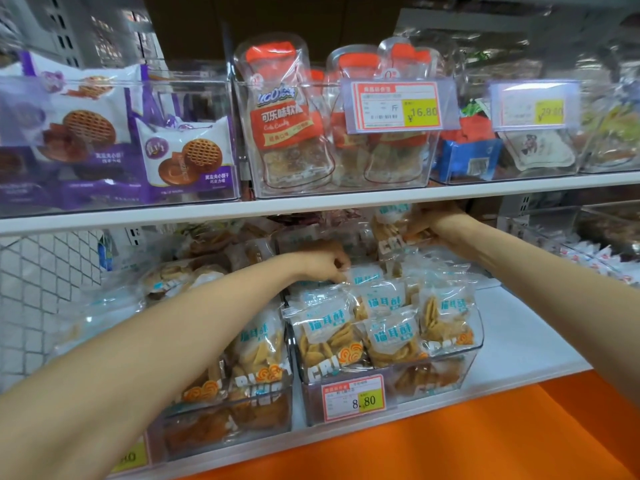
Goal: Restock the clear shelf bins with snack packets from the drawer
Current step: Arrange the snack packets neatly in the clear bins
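A clear shelf bin (474,344) on the lower shelf is packed with several clear snack packets (332,337) of golden crisps with blue labels. My left hand (323,263) reaches over the bin's back, fingers pinched on the top edge of one packet (365,274). My right hand (438,221) is farther back and higher, under the upper shelf, gripping another crisp packet (389,225) held upright. A second bin (273,415) of the same packets stands to the left, partly hidden by my left forearm. The drawer is not in view.
The upper shelf (346,199) carries bins of purple biscuit packs (183,157), cola candy pouches (280,112) and mixed sweets. Price tags (353,398) hang on the bin fronts. An orange band (450,441) runs below the shelf. A wire mesh panel (45,271) stands at left.
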`<control>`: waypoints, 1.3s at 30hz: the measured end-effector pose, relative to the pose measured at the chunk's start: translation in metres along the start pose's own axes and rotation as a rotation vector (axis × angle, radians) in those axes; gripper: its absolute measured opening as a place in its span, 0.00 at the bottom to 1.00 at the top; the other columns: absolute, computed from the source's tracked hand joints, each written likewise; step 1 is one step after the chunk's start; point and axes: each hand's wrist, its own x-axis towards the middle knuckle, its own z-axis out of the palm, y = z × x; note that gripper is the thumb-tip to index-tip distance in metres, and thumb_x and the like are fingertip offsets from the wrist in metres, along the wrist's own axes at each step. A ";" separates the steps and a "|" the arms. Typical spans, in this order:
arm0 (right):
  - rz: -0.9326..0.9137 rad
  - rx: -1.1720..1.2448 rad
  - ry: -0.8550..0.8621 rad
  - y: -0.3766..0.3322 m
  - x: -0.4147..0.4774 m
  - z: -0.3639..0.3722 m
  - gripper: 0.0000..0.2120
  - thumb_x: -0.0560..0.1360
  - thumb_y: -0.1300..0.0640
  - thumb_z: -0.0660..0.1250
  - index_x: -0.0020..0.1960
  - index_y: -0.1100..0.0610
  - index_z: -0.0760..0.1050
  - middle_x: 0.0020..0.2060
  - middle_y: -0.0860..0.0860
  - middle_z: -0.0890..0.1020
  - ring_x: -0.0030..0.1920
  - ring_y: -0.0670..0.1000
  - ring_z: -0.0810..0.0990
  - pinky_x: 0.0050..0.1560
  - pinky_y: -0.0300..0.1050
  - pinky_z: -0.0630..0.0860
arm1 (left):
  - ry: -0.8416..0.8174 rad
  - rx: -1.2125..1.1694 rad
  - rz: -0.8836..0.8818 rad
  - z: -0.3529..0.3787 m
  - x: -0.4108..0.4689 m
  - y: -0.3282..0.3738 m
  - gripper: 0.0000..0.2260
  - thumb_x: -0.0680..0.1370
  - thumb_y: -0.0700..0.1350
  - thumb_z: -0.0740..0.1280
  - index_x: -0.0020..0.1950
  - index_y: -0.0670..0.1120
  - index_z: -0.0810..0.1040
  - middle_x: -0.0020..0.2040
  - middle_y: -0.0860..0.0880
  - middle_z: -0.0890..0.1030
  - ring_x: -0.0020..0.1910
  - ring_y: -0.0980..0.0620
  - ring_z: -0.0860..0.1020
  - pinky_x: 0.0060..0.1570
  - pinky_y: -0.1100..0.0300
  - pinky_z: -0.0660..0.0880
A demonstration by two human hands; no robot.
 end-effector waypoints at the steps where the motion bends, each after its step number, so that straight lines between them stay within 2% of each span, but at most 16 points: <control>1: -0.011 -0.027 0.013 0.000 0.001 0.001 0.15 0.67 0.72 0.71 0.51 0.60 0.75 0.49 0.55 0.80 0.50 0.55 0.79 0.48 0.47 0.77 | -0.007 -0.030 -0.001 -0.001 -0.001 -0.002 0.09 0.78 0.49 0.65 0.50 0.43 0.75 0.49 0.47 0.72 0.46 0.52 0.70 0.43 0.66 0.67; 3: -0.022 -0.067 0.049 0.002 0.004 0.002 0.15 0.67 0.71 0.72 0.51 0.60 0.74 0.48 0.54 0.79 0.50 0.54 0.77 0.52 0.47 0.75 | 0.074 -0.097 -0.021 -0.004 -0.001 -0.004 0.17 0.78 0.54 0.63 0.60 0.43 0.75 0.56 0.48 0.76 0.52 0.51 0.73 0.53 0.62 0.70; 6: 0.027 0.036 0.029 0.006 0.007 0.003 0.14 0.67 0.70 0.72 0.45 0.56 0.73 0.43 0.52 0.78 0.43 0.51 0.77 0.45 0.45 0.77 | 0.315 -0.031 -0.054 -0.009 0.007 -0.006 0.15 0.81 0.49 0.59 0.64 0.43 0.72 0.59 0.46 0.77 0.56 0.47 0.75 0.54 0.58 0.71; 8: 0.037 0.112 0.002 0.008 0.009 0.002 0.14 0.68 0.68 0.73 0.48 0.57 0.73 0.42 0.53 0.79 0.42 0.51 0.78 0.44 0.47 0.79 | 0.288 0.057 -0.060 -0.014 0.011 -0.006 0.10 0.80 0.45 0.62 0.60 0.46 0.75 0.59 0.48 0.78 0.58 0.48 0.76 0.58 0.56 0.72; 11: 0.030 0.145 0.025 0.010 0.012 0.001 0.19 0.68 0.66 0.74 0.56 0.60 0.73 0.51 0.59 0.80 0.51 0.58 0.79 0.52 0.56 0.79 | 0.186 0.195 -0.062 -0.018 0.012 -0.001 0.13 0.78 0.38 0.62 0.58 0.49 0.79 0.60 0.51 0.79 0.61 0.50 0.74 0.62 0.56 0.71; 14: 0.046 0.138 0.069 0.011 0.011 0.003 0.22 0.68 0.66 0.74 0.60 0.62 0.72 0.54 0.63 0.79 0.55 0.62 0.79 0.52 0.54 0.79 | 0.167 0.275 -0.068 -0.018 0.014 0.001 0.14 0.77 0.35 0.60 0.58 0.47 0.80 0.61 0.49 0.78 0.61 0.49 0.74 0.60 0.58 0.70; 18: 0.051 0.152 0.058 0.013 0.007 0.002 0.24 0.68 0.66 0.74 0.62 0.62 0.73 0.55 0.57 0.80 0.54 0.56 0.79 0.42 0.44 0.77 | 0.154 0.290 -0.081 -0.015 0.017 -0.001 0.13 0.77 0.36 0.60 0.56 0.43 0.80 0.57 0.46 0.79 0.55 0.46 0.76 0.53 0.57 0.72; 22: 0.057 0.096 0.003 0.016 0.001 0.002 0.18 0.69 0.68 0.72 0.58 0.61 0.75 0.47 0.54 0.82 0.43 0.50 0.79 0.35 0.40 0.75 | 0.196 0.271 -0.078 -0.023 0.014 -0.014 0.05 0.76 0.42 0.66 0.48 0.44 0.80 0.48 0.49 0.81 0.48 0.49 0.78 0.45 0.59 0.73; 24: 0.057 0.079 -0.018 0.017 -0.002 0.002 0.15 0.69 0.68 0.71 0.55 0.60 0.76 0.43 0.52 0.81 0.42 0.50 0.78 0.35 0.39 0.73 | 0.241 0.228 -0.076 -0.024 0.013 -0.020 0.05 0.75 0.44 0.68 0.48 0.44 0.80 0.48 0.49 0.82 0.47 0.49 0.79 0.45 0.59 0.74; 27: 0.043 0.083 -0.022 0.016 -0.002 0.004 0.12 0.69 0.68 0.71 0.50 0.57 0.76 0.43 0.51 0.81 0.43 0.50 0.78 0.36 0.39 0.73 | 0.309 0.292 -0.100 -0.018 0.013 -0.017 0.06 0.77 0.44 0.65 0.48 0.43 0.79 0.47 0.47 0.82 0.42 0.51 0.77 0.36 0.61 0.70; 29: 0.032 0.089 -0.018 0.013 -0.002 0.005 0.13 0.69 0.68 0.72 0.51 0.57 0.76 0.44 0.52 0.80 0.42 0.49 0.78 0.35 0.39 0.73 | 0.290 0.300 -0.073 -0.017 0.012 -0.014 0.06 0.78 0.47 0.65 0.49 0.46 0.77 0.47 0.50 0.79 0.41 0.53 0.75 0.38 0.62 0.69; 31: 0.020 0.083 -0.011 0.012 -0.001 0.004 0.17 0.69 0.68 0.72 0.56 0.59 0.75 0.47 0.53 0.80 0.43 0.49 0.78 0.34 0.39 0.73 | 0.316 0.212 -0.014 -0.018 0.008 -0.010 0.08 0.77 0.49 0.66 0.53 0.48 0.75 0.49 0.52 0.77 0.47 0.53 0.75 0.46 0.60 0.71; 33: 0.010 0.077 0.009 0.013 -0.001 0.003 0.20 0.68 0.67 0.73 0.58 0.61 0.75 0.50 0.55 0.81 0.45 0.51 0.79 0.35 0.40 0.74 | 0.388 0.102 0.061 -0.019 0.005 -0.006 0.09 0.75 0.51 0.68 0.50 0.48 0.74 0.49 0.52 0.77 0.49 0.51 0.76 0.48 0.59 0.72; 35: 0.002 0.069 0.029 0.014 0.000 0.002 0.19 0.67 0.66 0.74 0.58 0.61 0.76 0.52 0.60 0.81 0.47 0.54 0.78 0.38 0.42 0.76 | 0.246 0.069 0.082 -0.017 0.003 -0.001 0.11 0.75 0.55 0.68 0.50 0.50 0.74 0.52 0.51 0.77 0.52 0.49 0.76 0.49 0.59 0.72; 37: -0.010 0.046 0.027 0.012 -0.002 0.002 0.18 0.67 0.67 0.74 0.56 0.62 0.76 0.53 0.61 0.81 0.47 0.55 0.78 0.42 0.45 0.76 | -0.032 0.126 -0.034 -0.010 0.006 0.004 0.22 0.76 0.56 0.65 0.66 0.47 0.70 0.66 0.47 0.72 0.63 0.47 0.72 0.60 0.58 0.69; 39: -0.037 0.024 0.026 0.010 -0.004 0.004 0.19 0.67 0.69 0.73 0.57 0.62 0.76 0.52 0.57 0.81 0.45 0.51 0.78 0.43 0.43 0.76 | -0.125 0.174 -0.123 -0.005 0.011 0.004 0.28 0.78 0.54 0.62 0.74 0.43 0.61 0.73 0.44 0.64 0.70 0.46 0.66 0.68 0.56 0.63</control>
